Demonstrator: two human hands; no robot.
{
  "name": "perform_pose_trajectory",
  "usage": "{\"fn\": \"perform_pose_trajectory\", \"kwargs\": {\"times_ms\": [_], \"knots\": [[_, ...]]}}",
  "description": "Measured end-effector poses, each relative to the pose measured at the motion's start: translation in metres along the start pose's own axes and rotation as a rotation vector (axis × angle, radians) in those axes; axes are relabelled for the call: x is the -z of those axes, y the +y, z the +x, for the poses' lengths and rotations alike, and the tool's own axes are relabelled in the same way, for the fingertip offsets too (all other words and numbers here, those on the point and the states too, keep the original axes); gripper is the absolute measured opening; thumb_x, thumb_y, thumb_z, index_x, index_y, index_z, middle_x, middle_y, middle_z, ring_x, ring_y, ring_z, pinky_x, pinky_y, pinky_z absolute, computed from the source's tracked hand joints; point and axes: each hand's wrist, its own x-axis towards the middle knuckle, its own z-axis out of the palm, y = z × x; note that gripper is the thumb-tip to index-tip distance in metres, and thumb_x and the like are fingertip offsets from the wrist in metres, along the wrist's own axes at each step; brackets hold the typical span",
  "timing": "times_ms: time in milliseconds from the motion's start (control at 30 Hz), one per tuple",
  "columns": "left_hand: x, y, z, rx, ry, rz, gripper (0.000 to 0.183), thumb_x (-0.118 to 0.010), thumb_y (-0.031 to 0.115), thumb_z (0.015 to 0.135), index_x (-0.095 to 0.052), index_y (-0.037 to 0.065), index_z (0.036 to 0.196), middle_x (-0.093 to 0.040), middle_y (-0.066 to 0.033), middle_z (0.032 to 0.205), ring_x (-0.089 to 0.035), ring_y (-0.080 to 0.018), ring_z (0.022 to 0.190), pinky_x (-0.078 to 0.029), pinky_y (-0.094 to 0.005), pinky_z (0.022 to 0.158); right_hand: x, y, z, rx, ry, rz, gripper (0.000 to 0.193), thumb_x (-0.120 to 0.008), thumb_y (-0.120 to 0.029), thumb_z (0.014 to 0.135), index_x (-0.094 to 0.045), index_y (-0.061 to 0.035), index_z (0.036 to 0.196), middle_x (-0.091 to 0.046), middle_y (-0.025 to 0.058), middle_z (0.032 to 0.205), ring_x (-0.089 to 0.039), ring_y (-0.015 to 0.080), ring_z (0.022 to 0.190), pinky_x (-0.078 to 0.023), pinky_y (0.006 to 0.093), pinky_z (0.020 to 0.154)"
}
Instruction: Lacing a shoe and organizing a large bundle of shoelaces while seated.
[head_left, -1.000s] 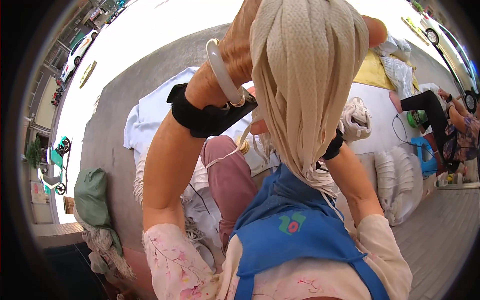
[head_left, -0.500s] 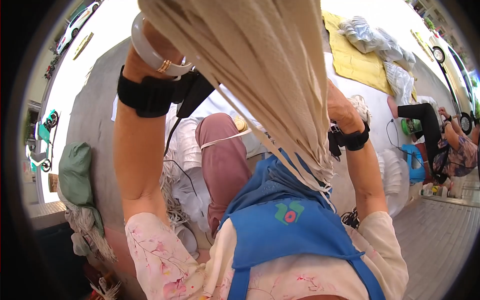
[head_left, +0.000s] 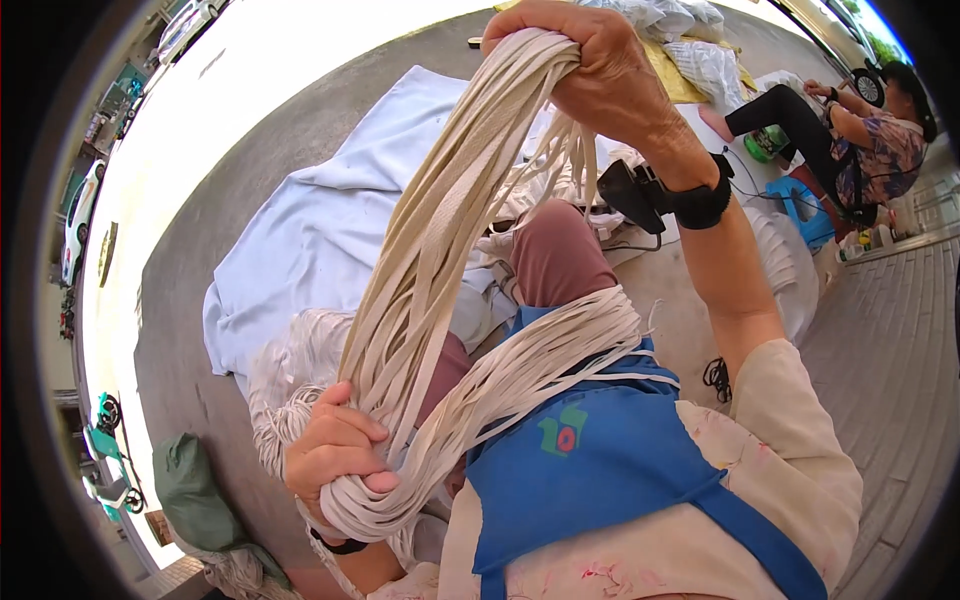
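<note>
A thick bundle of flat cream-white cords (head_left: pixel 425 225) runs between my two hands. My right hand (head_left: pixel 610 80), raised high at the top, is closed around its upper end, and some loose strands hang below the fist. Lower down at the left, my left hand (head_left: pixel 340 450) is wrapped around the same bundle. From there the cords bend back and trail across my blue apron (head_left: pixel 590 440) and lap, with their ends near my knee. Black bands circle both wrists, and a small black device (head_left: pixel 635 195) sits at the right one.
A pale blue cloth (head_left: pixel 300 250) covers the ground ahead, with more white cords (head_left: pixel 275 425) by my left hand. A green bag (head_left: pixel 195 490) lies at the lower left. Another person (head_left: pixel 870 150) sits at the right near a blue plastic stool (head_left: pixel 800 210). Plastic-wrapped bundles lie behind.
My left hand has come down from the top to the lower left, and my right hand has risen. The bundle, earlier hanging close before me, now stretches diagonally between them.
</note>
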Motion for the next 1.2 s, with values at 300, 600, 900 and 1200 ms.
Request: {"fn": "perform_pose_trajectory", "kwargs": {"times_ms": [300, 600, 900, 1200], "knots": [[0.028, 0.014, 0.0, 0.301, -0.752, 0.165, 0.037, -0.071, 0.003, 0.071, -0.063, 0.006, 0.107, -0.056, -0.0157, 0.115, -0.053, -0.0331, 0.114, -0.031, -0.0478, 0.103, -0.001, -0.04, 0.011, 0.214, -0.263, -0.133, 0.012, -0.063, -0.002, 0.068, -0.052, -0.0032, 0.073, -0.054, 0.0129, 0.061, -0.051, 0.0291, 0.052, -0.04, 0.0349, 0.047], [0.105, 0.0, 0.004, 0.56, -0.593, 0.219, 0.041, -0.055, -0.01, 0.078, -0.055, -0.004, 0.119, -0.048, -0.0239, 0.128, -0.049, -0.0271, 0.119, -0.037, -0.0345, 0.1, 0.012, -0.047, 0.007, 0.239, -0.297, -0.173, 0.017, -0.064, -0.004, 0.07, -0.048, -0.003, 0.067, -0.049, 0.0127, 0.053, -0.05, 0.0239, 0.048, -0.036, 0.0349, 0.045], [-0.048, -0.011, 0.086, 0.202, -0.066, -0.305, 0.095, -0.084, 0.029, 0.064, -0.03, -0.001, 0.136, -0.046, -0.0171, 0.129, -0.045, -0.0246, 0.121, -0.033, -0.0367, 0.101, -0.043, -0.079, 0.013, 0.299, -0.444, -0.361, 0.008, -0.065, -0.006, 0.069, -0.067, 0.0001, 0.074, -0.065, 0.017, 0.069, -0.065, 0.03, 0.06, -0.051, 0.0361, 0.052], [-0.06, -0.022, 0.091, 0.541, -0.115, -0.261, 0.025, -0.058, 0.014, 0.091, -0.054, -0.002, 0.11, -0.062, -0.0045, 0.082, -0.062, -0.0123, 0.078, -0.05, -0.0265, 0.072, -0.045, -0.044, 0.004, 0.164, -0.569, -0.239, 0.022, -0.071, -0.016, 0.067, -0.062, -0.0016, 0.079, -0.056, 0.0169, 0.062, -0.059, 0.0317, 0.061, -0.046, 0.0366, 0.055]]}}
